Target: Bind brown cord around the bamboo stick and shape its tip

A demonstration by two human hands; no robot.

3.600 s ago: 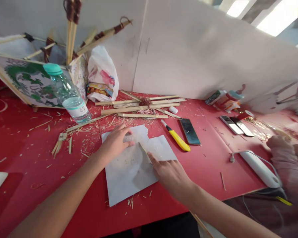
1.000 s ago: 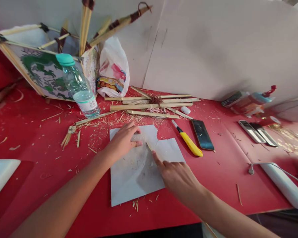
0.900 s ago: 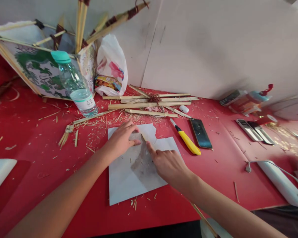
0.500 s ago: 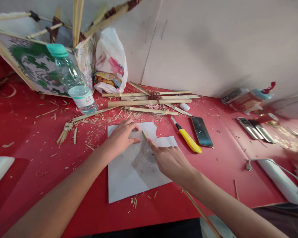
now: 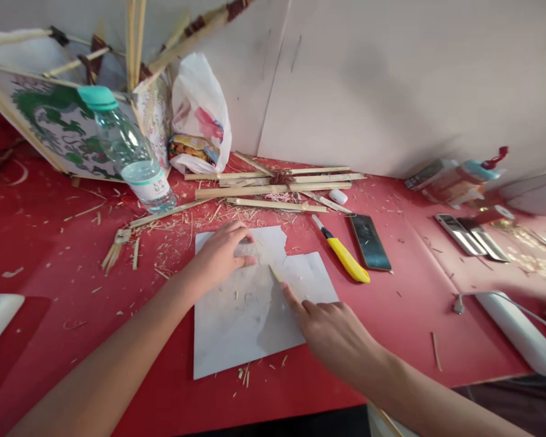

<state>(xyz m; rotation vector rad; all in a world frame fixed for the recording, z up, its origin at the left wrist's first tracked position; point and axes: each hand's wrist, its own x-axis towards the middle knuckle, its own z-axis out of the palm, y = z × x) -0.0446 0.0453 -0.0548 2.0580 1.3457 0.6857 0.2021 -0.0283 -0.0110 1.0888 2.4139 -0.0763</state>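
Observation:
In the head view, my right hand (image 5: 332, 321) is closed around a thin bamboo strip (image 5: 274, 274), index finger along it. The strip's tip points up and left over a sheet of white paper (image 5: 227, 340); its middle is hidden by my hand and forearm, and a similar length shows below the table edge. My left hand (image 5: 225, 255) rests on the paper's upper left, thumb and fingers apart with nothing between them. Small shavings and grey smudges lie on the paper, whose top right edge is torn. A yellow-handled knife (image 5: 348, 260) lies to the right.
Behind the paper lie several split bamboo pieces (image 5: 273, 190) among shavings. A water bottle (image 5: 141, 176), a plastic bag (image 5: 200, 115) and a paper-covered frame (image 5: 68, 130) stand at back left. A black phone (image 5: 370, 241) and a white power strip (image 5: 519, 334) are on the right of the red table (image 5: 155, 376).
My right hand has moved down and to the right, drawing the bamboo strip's tip away from my left hand. My left hand stays nearly in place on the paper.

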